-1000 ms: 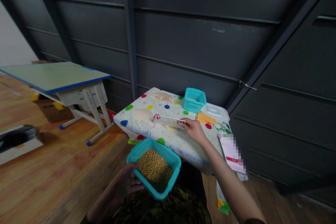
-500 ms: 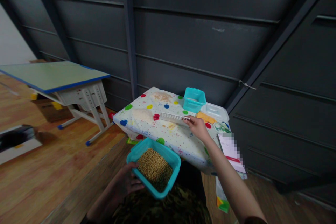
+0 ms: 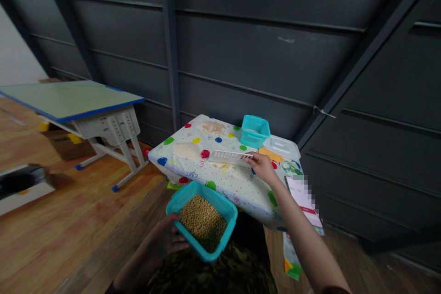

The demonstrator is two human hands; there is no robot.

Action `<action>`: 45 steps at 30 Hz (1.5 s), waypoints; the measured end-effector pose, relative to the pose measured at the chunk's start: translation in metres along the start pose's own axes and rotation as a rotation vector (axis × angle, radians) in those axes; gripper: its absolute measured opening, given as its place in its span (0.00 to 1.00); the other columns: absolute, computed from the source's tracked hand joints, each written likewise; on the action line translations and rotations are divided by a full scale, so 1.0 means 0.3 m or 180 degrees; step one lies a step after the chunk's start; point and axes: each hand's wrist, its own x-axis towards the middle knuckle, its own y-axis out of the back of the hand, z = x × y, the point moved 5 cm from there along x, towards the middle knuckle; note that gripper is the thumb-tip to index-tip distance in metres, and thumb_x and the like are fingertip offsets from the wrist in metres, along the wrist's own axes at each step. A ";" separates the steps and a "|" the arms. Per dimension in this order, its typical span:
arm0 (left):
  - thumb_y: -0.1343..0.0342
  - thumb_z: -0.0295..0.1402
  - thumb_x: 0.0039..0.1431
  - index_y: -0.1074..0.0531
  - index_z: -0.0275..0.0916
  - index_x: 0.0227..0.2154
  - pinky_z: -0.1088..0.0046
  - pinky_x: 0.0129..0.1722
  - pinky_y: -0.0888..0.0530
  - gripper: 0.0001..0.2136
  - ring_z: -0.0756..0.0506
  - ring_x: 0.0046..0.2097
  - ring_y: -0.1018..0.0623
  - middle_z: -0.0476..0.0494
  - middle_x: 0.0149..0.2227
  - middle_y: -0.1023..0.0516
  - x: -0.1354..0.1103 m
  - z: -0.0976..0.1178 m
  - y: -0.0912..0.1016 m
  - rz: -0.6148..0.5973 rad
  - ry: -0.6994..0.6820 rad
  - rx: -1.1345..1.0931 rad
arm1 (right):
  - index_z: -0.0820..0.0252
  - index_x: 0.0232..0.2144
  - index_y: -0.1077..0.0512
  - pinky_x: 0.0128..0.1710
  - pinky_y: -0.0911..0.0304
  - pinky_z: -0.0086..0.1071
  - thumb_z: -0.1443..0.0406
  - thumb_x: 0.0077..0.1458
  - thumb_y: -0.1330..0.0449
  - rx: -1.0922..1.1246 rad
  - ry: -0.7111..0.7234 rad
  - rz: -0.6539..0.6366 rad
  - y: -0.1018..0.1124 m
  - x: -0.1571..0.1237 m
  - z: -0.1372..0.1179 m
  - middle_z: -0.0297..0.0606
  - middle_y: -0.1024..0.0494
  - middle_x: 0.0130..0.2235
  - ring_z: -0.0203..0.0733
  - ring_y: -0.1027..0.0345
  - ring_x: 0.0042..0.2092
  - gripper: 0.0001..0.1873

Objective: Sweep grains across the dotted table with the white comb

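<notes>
My left hand is closed on the near left rim of a turquoise plastic container, held in front of the table's near edge. Yellow soybeans partly fill it, with a darker, shaded area toward the near right. Over the table my right hand pinches the right end of a white slotted tray. To the tray's left lies a pale heap of grains, and a few yellowish crumbs are just below it. The left fingertips under the container are partly hidden.
A second turquoise container stands at the table's back, by a clear lid and an orange cloth. Brownish grains lie at the back left. A clipboard rests on the right edge. A green-topped desk stands left; a dark wall is behind.
My right hand has shifted slightly right with the white tray, which is now tilted so its slots show more. The left hand and its container have hardly moved.
</notes>
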 end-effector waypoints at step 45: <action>0.39 0.37 0.67 0.31 0.47 0.41 0.63 0.39 0.15 0.06 0.40 0.31 0.15 0.49 0.26 0.19 -0.026 0.015 -0.041 0.0369 0.0127 -0.0070 | 0.56 0.34 0.14 0.41 0.27 0.39 0.51 0.60 0.34 0.0346 -0.0158 -0.0309 -0.017 -0.013 -0.029 0.42 0.11 0.36 0.52 0.19 0.39 0.16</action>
